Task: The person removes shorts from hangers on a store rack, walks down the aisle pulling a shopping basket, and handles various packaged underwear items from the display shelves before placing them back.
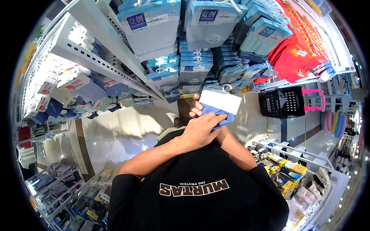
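A packet (221,101) with a white card, a white hook and folded blue fabric is held in front of my chest. My right hand (196,106) holds it from beneath, its fingertips showing at the packet's left edge; the palm is hidden. Across the lower part lies my left hand (200,130), fingers bent and pressed onto the blue fabric (222,116). My forearms cross near the wrists, the left one on top. Just beyond the packet hang rows of similar packets (195,65) with light-blue cards.
A black basket (283,103) with a pink handle (323,100) stands on the floor at the right. White metal racks (88,61) of packets rise at the left. Red garments (295,57) hang at the upper right. A low shelf (308,154) of goods is at the lower right.
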`<control>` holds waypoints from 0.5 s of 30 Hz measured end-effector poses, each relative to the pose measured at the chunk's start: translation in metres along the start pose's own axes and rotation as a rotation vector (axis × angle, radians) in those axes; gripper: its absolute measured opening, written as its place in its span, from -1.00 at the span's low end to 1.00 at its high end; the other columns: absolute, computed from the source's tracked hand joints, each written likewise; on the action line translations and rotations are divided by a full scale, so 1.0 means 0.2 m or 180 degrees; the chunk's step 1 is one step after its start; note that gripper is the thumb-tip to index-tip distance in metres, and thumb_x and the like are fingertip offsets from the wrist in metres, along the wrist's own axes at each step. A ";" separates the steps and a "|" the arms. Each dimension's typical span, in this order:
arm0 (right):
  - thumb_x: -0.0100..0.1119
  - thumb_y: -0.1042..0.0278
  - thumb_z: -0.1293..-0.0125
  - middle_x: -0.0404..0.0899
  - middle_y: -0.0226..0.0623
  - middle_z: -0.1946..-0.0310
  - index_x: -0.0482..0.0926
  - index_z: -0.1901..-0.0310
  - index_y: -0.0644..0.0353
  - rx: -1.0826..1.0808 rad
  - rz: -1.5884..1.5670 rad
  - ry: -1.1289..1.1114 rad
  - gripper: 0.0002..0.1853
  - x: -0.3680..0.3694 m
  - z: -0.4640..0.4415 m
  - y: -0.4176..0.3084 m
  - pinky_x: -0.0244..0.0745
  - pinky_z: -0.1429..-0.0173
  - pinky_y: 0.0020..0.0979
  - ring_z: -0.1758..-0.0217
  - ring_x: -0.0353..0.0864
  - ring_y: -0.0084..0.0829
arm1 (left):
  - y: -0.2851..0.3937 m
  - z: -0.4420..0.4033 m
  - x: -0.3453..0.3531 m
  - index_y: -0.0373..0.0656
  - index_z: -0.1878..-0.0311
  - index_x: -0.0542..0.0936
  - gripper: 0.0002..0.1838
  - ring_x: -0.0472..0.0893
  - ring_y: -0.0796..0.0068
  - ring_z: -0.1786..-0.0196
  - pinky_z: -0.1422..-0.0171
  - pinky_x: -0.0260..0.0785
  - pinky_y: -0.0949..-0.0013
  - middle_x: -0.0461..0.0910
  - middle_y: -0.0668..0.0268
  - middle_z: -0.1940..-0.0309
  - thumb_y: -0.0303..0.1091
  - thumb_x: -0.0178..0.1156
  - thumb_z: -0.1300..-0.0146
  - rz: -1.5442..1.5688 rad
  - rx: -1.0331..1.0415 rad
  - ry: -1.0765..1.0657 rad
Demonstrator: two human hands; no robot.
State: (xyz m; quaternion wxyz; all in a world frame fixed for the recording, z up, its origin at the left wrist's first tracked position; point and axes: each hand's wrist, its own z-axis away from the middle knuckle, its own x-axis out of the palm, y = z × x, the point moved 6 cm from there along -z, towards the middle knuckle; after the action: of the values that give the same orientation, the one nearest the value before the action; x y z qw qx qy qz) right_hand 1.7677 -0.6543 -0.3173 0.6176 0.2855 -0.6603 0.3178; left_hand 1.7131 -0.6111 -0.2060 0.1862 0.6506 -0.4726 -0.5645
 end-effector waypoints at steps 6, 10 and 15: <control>-0.04 -0.08 -0.55 0.64 -0.17 0.05 0.48 -0.15 0.29 -0.0767 0.1517 0.2407 -0.48 -0.11 0.06 -0.31 0.60 -0.02 -0.26 0.08 0.66 -0.26 | -0.41 0.10 0.01 -0.34 -0.03 0.58 -0.70 0.62 0.09 0.26 0.09 0.46 0.19 0.62 0.02 0.28 -0.44 0.21 -0.25 0.1123 -0.1167 0.0628; 0.22 0.16 -0.46 0.69 -0.35 0.08 0.60 0.02 0.16 -0.1379 0.2089 0.1267 -0.74 -0.14 -0.01 -0.49 0.51 -0.14 -0.37 0.02 0.65 -0.49 | -0.66 0.10 0.02 -0.41 0.07 0.58 -0.74 0.64 0.32 0.21 0.03 0.46 0.29 0.67 0.01 0.28 -0.39 0.21 -0.32 0.1520 -0.1723 0.0759; 0.25 0.28 -0.45 0.67 -0.43 0.12 0.61 0.05 0.11 -0.1674 0.2779 0.1594 -0.84 -0.13 -0.13 -0.59 0.42 -0.15 -0.48 0.02 0.59 -0.57 | -0.86 0.01 0.01 -0.35 0.03 0.57 -0.72 0.62 0.29 0.23 0.06 0.43 0.26 0.67 0.03 0.26 -0.32 0.20 -0.34 0.1032 -0.2032 0.0288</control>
State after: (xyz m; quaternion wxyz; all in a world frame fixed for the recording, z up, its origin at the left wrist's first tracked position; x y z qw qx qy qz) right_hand 1.8767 -0.7092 -0.3351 0.6170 -0.2615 -0.6074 0.4266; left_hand 1.7808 -0.5290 -0.3405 0.4879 0.5005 -0.3609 -0.6174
